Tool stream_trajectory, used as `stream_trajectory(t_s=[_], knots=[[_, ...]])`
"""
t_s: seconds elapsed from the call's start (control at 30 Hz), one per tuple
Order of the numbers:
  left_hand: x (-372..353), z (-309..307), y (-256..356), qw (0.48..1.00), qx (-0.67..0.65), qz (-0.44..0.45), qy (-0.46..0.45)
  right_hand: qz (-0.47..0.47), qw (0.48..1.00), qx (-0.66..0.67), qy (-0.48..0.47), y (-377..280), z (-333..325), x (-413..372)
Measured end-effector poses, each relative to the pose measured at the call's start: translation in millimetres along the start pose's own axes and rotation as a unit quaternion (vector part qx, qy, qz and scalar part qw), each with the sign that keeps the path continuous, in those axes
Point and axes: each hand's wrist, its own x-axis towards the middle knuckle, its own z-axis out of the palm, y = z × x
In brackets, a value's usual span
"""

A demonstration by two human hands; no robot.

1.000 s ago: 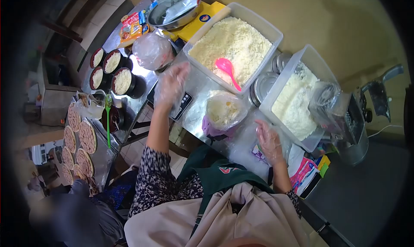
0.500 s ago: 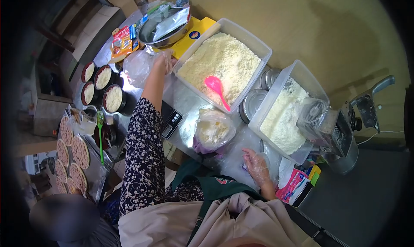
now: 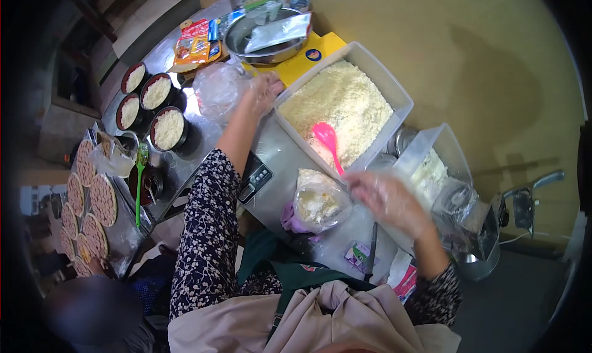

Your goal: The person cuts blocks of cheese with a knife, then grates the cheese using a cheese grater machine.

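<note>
My right hand (image 3: 391,204), in a clear plastic glove and blurred, reaches with stretched fingers towards the tub's near corner. Its fingertips are right at the handle end of a pink spoon (image 3: 327,140), which lies on pale crumbly grated food (image 3: 342,100) in a large clear tub (image 3: 402,106). Below the fingertips stands an opened plastic bag of white food (image 3: 320,206) with purple wrapping. My left hand (image 3: 265,91) is open beside the tub's left wall, next to a crumpled clear plastic bag (image 3: 217,93). A digital scale (image 3: 256,181) sits below the left wrist.
Several dark bowls of grated food (image 3: 168,130) stand at left, near a green brush (image 3: 140,180). Topped dough rounds (image 3: 102,199) lie beside another person (image 3: 92,310). A metal basin (image 3: 265,51) is at the back. At right are a second tub (image 3: 453,146) and a grinder (image 3: 475,220).
My right hand has risen from the table at lower right to the pink spoon's handle end. My left hand has shifted slightly from the clear bag towards the tub. The view has turned a little.
</note>
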Motion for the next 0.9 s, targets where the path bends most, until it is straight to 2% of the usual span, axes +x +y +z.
stream_trajectory(t_s=[0.07, 0.1, 0.13, 0.27, 0.37, 0.4, 0.47, 0.5, 0.57, 0.67, 0.7, 0.77, 0.83, 0.9], knots=[[-3, 1, -3, 1.0, 0.006, 0.008, 0.022, -0.068, 0.991, -0.108, 0.027, 6, -27, 54], [-5, 2, -6, 0.999, 0.019, 0.01, 0.043, -0.033, 0.993, -0.116, 0.021, 4, -41, 84], [-5, 1, -7, 0.999, 0.01, 0.014, 0.044, -0.063, 0.99, -0.121, 0.04, 14, -50, 114], [8, -9, -6, 0.998, 0.061, -0.009, 0.032, -0.024, 0.973, -0.212, 0.089, 66, -73, 227], [-8, -3, 1, 0.995, 0.086, -0.024, 0.036, -0.004, 0.97, -0.202, 0.136, 106, -74, 291], [-12, -4, 1, 0.998, 0.065, -0.012, 0.002, -0.008, 0.97, -0.203, 0.137, 117, -72, 312], [-16, -2, 5, 0.998, 0.046, 0.005, -0.036, 0.061, 0.954, -0.262, 0.131, 132, -74, 348], [-15, -2, 2, 0.998, 0.053, -0.007, -0.021, 0.06, 0.954, -0.262, 0.132, 132, -74, 360], [-15, 1, 6, 0.998, 0.063, -0.018, -0.005, 0.19, 0.915, -0.346, 0.08, 130, -71, 384], [-14, 1, 3, 0.999, 0.038, -0.024, -0.012, 0.239, 0.907, -0.328, 0.108, 171, -57, 423], [-10, -2, 0, 0.999, 0.041, -0.02, -0.013, 0.241, 0.907, -0.328, 0.107, 183, -54, 428], [-7, -6, -10, 0.999, 0.041, -0.019, -0.008, 0.183, 0.908, -0.351, 0.14, 203, -45, 437], [-16, 4, -13, 0.997, 0.073, 0.014, 0.008, 0.198, 0.899, -0.353, 0.167, 173, -34, 417], [-30, 13, -6, 0.993, 0.114, 0.001, -0.005, 0.209, 0.89, -0.355, 0.195, 168, -28, 416]])
